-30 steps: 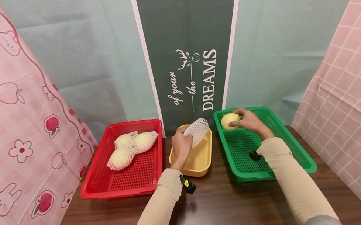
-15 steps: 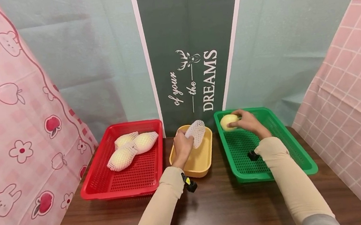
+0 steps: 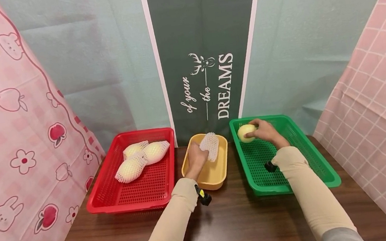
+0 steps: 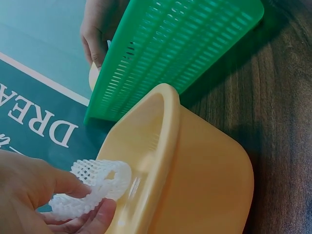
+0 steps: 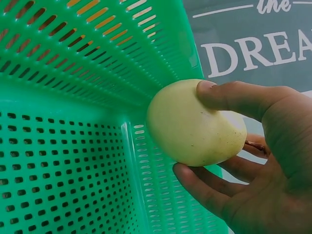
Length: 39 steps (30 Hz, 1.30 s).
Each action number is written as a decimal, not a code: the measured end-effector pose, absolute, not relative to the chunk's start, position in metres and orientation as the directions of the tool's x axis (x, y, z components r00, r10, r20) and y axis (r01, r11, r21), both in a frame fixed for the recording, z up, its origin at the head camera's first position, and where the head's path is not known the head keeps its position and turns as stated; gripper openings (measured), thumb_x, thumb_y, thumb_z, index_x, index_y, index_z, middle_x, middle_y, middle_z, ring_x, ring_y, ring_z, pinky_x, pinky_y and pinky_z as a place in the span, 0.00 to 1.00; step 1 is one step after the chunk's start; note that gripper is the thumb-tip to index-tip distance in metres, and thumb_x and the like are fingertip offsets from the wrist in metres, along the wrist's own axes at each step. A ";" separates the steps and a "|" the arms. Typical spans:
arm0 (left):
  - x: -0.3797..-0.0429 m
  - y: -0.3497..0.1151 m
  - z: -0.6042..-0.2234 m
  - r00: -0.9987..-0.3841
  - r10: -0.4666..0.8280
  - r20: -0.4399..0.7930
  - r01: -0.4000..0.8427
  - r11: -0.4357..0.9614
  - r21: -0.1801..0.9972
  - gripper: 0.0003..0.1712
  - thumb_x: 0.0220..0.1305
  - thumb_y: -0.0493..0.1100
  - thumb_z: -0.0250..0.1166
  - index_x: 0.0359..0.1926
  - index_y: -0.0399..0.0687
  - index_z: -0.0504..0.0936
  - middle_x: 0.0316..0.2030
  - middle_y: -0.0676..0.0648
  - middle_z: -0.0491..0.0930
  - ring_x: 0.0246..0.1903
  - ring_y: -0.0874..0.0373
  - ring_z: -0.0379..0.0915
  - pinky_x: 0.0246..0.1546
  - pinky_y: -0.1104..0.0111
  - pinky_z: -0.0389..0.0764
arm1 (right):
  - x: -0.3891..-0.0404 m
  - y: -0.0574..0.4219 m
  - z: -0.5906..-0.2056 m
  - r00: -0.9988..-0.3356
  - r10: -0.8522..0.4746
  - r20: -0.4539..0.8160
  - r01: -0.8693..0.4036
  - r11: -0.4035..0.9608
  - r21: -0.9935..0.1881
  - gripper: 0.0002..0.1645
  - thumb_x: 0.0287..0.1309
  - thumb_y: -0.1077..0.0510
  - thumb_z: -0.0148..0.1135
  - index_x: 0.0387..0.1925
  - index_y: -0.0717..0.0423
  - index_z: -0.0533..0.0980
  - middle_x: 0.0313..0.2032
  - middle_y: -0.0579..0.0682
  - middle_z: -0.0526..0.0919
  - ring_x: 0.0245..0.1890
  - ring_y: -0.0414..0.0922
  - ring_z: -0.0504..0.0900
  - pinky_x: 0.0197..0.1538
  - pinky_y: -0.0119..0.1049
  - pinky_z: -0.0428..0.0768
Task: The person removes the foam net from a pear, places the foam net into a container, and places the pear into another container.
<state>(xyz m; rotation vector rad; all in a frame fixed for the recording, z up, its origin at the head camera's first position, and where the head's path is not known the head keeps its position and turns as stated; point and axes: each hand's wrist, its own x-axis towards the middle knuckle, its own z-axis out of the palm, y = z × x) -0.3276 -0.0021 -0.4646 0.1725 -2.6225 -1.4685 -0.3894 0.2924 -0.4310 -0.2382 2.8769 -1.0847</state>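
Observation:
My left hand pinches an empty white foam net sleeve over the yellow bin. In the left wrist view the thumb and fingers hold the sleeve by one end, inside the bin's rim. My right hand grips a pale yellow pear at the back left corner of the green basket. The right wrist view shows the thumb on top of the pear and fingers beneath it, its brown stem towards the palm. The pear is held above the basket's floor.
A red basket on the left holds three pears in white foam nets. The baskets and bin stand on a dark wooden table. A printed curtain hangs close behind them.
My left hand has lowered the foam net sleeve a little into the yellow bin. The right hand has lowered the pear slightly, staying in the same corner of the green basket.

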 end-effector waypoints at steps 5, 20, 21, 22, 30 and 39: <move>-0.329 -0.003 -0.467 -0.989 -0.147 0.028 -0.062 0.575 0.816 0.22 0.63 0.35 0.70 0.54 0.30 0.74 0.41 0.35 0.80 0.38 0.48 0.74 0.49 0.53 0.83 | -0.389 0.292 -0.434 -0.985 -0.174 0.008 -0.138 0.748 -0.650 0.43 0.66 0.48 0.71 0.72 0.70 0.68 0.64 0.73 0.75 0.55 0.64 0.78 0.53 0.57 0.79; -0.326 -0.002 -0.470 -0.993 -0.091 -0.072 -0.116 0.685 0.719 0.29 0.61 0.38 0.69 0.60 0.28 0.75 0.42 0.37 0.83 0.39 0.48 0.77 0.44 0.62 0.81 | -0.393 0.291 -0.445 -0.982 -0.191 0.007 -0.162 0.815 -0.557 0.41 0.64 0.51 0.72 0.68 0.73 0.71 0.59 0.73 0.79 0.50 0.64 0.81 0.50 0.55 0.80; -0.326 -0.002 -0.471 -0.993 -0.087 -0.077 -0.116 0.687 0.717 0.26 0.61 0.38 0.69 0.58 0.29 0.76 0.41 0.37 0.83 0.38 0.48 0.77 0.43 0.61 0.81 | -0.395 0.291 -0.447 -0.982 -0.190 0.006 -0.163 0.821 -0.547 0.41 0.63 0.50 0.73 0.67 0.73 0.71 0.58 0.73 0.79 0.49 0.63 0.81 0.49 0.54 0.80; -0.325 -0.002 -0.472 -0.993 -0.084 -0.087 -0.121 0.686 0.717 0.24 0.62 0.39 0.69 0.56 0.30 0.76 0.41 0.38 0.82 0.38 0.48 0.76 0.44 0.61 0.81 | -0.396 0.292 -0.448 -0.981 -0.193 0.005 -0.165 0.826 -0.539 0.41 0.63 0.50 0.73 0.67 0.73 0.71 0.57 0.73 0.80 0.48 0.62 0.81 0.48 0.54 0.79; -0.326 -0.002 -0.475 -0.988 -0.095 -0.120 -0.151 0.723 0.674 0.17 0.64 0.44 0.69 0.48 0.37 0.79 0.36 0.43 0.81 0.34 0.51 0.75 0.36 0.63 0.76 | -0.400 0.292 -0.453 -0.978 -0.207 0.004 -0.181 0.841 -0.511 0.40 0.61 0.51 0.74 0.64 0.74 0.73 0.53 0.72 0.81 0.43 0.60 0.81 0.45 0.51 0.79; -0.329 -0.004 -0.481 -0.987 -0.075 -0.140 -0.148 0.753 0.641 0.09 0.64 0.42 0.67 0.39 0.40 0.80 0.31 0.45 0.79 0.29 0.51 0.71 0.32 0.64 0.71 | -0.394 0.286 -0.450 -0.979 -0.205 -0.021 -0.167 0.848 -0.503 0.40 0.63 0.53 0.73 0.66 0.75 0.70 0.55 0.73 0.80 0.46 0.61 0.80 0.47 0.53 0.79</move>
